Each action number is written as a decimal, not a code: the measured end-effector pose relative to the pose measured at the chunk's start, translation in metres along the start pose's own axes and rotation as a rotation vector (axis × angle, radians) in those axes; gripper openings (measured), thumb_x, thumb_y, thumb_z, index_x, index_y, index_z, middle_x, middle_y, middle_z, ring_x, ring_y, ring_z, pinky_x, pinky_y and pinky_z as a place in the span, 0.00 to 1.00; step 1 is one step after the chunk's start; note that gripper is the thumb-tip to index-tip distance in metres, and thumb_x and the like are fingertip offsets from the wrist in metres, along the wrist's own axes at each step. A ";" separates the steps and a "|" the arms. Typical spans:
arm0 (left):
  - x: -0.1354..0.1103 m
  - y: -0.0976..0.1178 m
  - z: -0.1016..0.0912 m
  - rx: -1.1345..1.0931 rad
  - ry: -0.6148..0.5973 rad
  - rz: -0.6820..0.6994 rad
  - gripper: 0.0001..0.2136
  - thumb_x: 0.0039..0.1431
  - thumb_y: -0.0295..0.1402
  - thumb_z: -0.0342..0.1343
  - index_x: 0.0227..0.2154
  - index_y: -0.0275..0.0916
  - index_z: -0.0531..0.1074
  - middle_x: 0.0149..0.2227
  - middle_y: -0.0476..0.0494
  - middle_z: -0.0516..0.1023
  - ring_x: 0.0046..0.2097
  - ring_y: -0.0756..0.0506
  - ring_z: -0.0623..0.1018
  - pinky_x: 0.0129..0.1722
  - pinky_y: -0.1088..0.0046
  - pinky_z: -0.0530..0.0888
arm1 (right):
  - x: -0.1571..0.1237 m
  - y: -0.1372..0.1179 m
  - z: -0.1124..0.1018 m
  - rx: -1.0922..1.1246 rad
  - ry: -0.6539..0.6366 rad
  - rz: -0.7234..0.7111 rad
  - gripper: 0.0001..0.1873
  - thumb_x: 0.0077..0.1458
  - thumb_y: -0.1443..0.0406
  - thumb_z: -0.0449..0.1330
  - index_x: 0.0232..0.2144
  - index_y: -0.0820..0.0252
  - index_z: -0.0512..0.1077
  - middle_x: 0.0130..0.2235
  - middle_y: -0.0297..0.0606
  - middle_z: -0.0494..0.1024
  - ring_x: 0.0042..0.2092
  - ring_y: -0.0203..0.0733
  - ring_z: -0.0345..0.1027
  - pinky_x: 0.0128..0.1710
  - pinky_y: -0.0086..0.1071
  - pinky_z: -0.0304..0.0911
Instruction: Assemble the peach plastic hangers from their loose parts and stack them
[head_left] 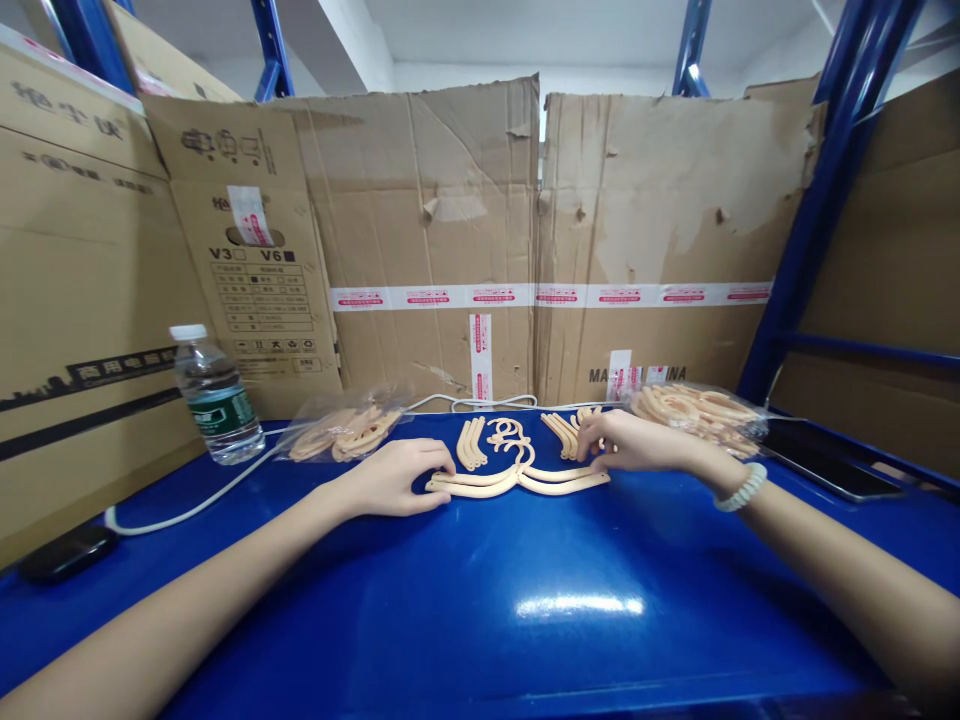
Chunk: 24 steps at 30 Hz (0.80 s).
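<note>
Pressing lightly should prevent shifting: left hand pinches left strips; right hand's fingers curl at right strips, hold unclear.

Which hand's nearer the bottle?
Left. Left hand at the left end of the curved pieces, toward the bottle; right hand at their right end, farther away.

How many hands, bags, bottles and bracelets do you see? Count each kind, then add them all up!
Left hand and right hand: 2 hands
Left bag and right bag: 2 bags
Bottle: 1
Bracelet: 1
Total: 6
</note>
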<state>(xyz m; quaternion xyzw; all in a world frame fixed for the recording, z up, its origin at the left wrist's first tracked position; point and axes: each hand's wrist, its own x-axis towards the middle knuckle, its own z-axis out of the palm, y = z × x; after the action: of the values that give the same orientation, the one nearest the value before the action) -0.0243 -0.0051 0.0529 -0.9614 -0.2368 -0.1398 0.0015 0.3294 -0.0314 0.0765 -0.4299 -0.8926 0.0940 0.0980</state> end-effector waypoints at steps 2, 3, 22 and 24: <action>0.000 0.000 0.000 0.005 -0.014 -0.004 0.08 0.56 0.32 0.56 0.39 0.39 0.71 0.38 0.46 0.75 0.39 0.44 0.75 0.40 0.71 0.69 | -0.001 -0.001 0.001 -0.018 -0.068 0.029 0.09 0.45 0.66 0.63 0.32 0.62 0.79 0.35 0.40 0.80 0.35 0.42 0.71 0.33 0.29 0.64; 0.000 0.000 0.001 0.008 -0.021 -0.005 0.08 0.56 0.32 0.56 0.40 0.40 0.71 0.38 0.46 0.75 0.40 0.44 0.75 0.40 0.70 0.69 | -0.001 -0.001 0.002 -0.029 -0.093 0.062 0.10 0.44 0.64 0.65 0.32 0.62 0.79 0.33 0.39 0.80 0.34 0.42 0.71 0.32 0.30 0.63; 0.001 -0.003 0.013 -0.081 0.058 -0.023 0.06 0.60 0.32 0.53 0.37 0.39 0.72 0.35 0.46 0.76 0.36 0.46 0.75 0.37 0.72 0.70 | 0.000 -0.001 0.003 -0.054 -0.182 0.150 0.05 0.45 0.66 0.64 0.27 0.63 0.77 0.27 0.36 0.79 0.28 0.38 0.69 0.26 0.27 0.57; 0.000 -0.003 0.013 -0.085 0.067 -0.035 0.05 0.61 0.33 0.52 0.35 0.39 0.71 0.34 0.47 0.76 0.35 0.47 0.75 0.36 0.73 0.69 | -0.001 -0.003 0.003 -0.071 -0.170 0.150 0.05 0.45 0.66 0.63 0.27 0.63 0.77 0.27 0.36 0.79 0.28 0.38 0.69 0.26 0.27 0.57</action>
<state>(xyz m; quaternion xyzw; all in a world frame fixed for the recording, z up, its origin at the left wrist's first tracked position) -0.0220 -0.0014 0.0407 -0.9511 -0.2473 -0.1818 -0.0341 0.3269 -0.0340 0.0744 -0.4891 -0.8658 0.1057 -0.0008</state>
